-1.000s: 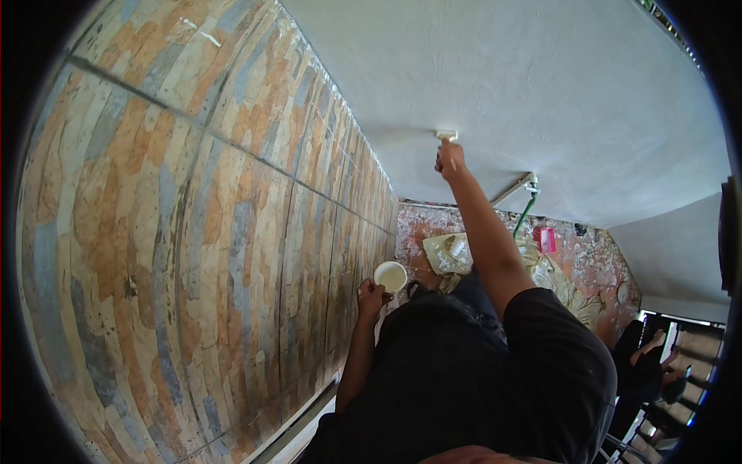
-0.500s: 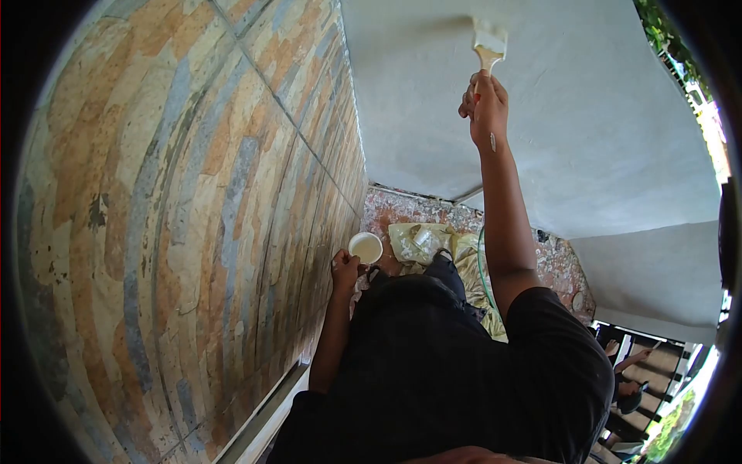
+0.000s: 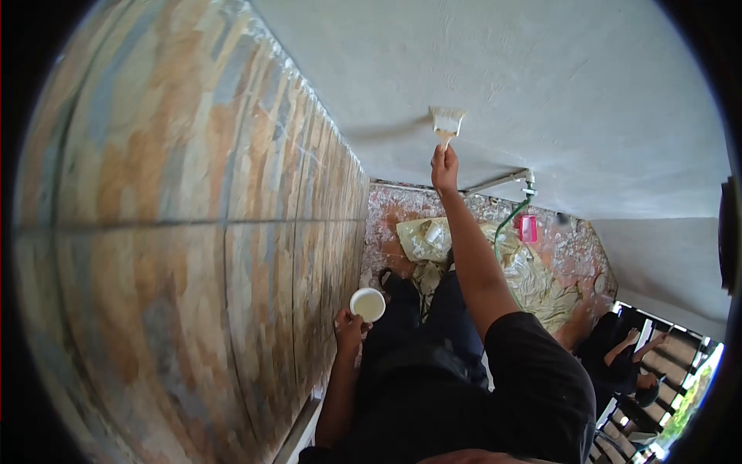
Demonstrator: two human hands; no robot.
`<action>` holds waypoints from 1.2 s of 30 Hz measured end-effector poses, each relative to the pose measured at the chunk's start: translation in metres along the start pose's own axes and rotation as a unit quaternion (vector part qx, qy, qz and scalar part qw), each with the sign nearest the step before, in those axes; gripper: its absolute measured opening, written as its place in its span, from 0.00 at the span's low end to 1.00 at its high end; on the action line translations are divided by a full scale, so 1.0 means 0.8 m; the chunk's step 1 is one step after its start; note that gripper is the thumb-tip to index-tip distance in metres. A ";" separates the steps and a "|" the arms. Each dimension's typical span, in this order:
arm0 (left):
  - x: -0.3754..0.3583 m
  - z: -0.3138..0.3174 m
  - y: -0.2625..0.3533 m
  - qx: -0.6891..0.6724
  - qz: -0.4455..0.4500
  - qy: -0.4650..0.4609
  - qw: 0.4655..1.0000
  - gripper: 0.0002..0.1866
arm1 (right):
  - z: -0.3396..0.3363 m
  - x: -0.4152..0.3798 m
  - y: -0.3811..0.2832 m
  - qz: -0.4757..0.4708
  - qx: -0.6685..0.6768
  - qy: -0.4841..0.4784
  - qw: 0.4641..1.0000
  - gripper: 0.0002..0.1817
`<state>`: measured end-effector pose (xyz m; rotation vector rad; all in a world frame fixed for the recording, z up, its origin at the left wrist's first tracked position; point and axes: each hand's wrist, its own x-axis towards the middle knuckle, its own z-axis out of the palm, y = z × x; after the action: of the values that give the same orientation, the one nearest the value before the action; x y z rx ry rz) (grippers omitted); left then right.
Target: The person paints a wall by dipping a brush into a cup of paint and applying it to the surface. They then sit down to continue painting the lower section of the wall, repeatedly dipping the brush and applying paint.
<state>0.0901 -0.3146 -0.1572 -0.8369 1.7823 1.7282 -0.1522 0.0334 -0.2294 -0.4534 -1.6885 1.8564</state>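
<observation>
My right hand is closed round the handle of a wide paintbrush, arm stretched out in front of me. The brush points upward, its pale bristles right at the grey-white wall, and a shadow falls to its left. Low at my left side, my left hand grips the rim of a white tub between thumb and fingers. Whitish paint shows inside the tub, which I hold close beside the stone-patterned tile wall.
A paint-spattered floor holds a crumpled yellowish plastic sheet and a pink dustpan-like object. A pipe with a tap and green hose comes off the wall. Another person is at the lower right.
My right hand has brought the brush down and to the left along the wall. The view has shifted, bringing the tap and pink object into sight. The tub stays in my left hand.
</observation>
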 end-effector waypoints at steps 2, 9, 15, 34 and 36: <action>0.009 0.020 0.003 -0.015 -0.003 0.017 1.000 0.06 | -0.007 -0.015 0.049 0.035 -0.014 0.005 0.999 0.16; 0.112 0.053 -0.112 -0.093 -0.017 0.027 0.995 0.05 | -0.012 -0.046 0.162 0.070 -0.019 0.007 0.997 0.16; 0.272 0.133 -0.168 -0.078 0.022 0.003 0.997 0.07 | -0.025 -0.045 0.213 0.078 0.084 -0.048 0.992 0.15; 0.446 0.260 -0.195 0.125 0.207 -0.151 0.958 0.10 | -0.102 -0.056 0.196 0.011 -0.013 -0.204 0.979 0.11; 0.443 0.250 -0.205 0.158 0.231 -0.137 0.950 0.08 | -0.124 -0.047 0.180 -0.068 -0.144 -0.228 0.961 0.10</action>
<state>-0.0402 -0.1416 -0.5388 -0.0364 2.0873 1.6563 -0.0903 0.0839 -0.3894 -0.0103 -2.2481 1.7063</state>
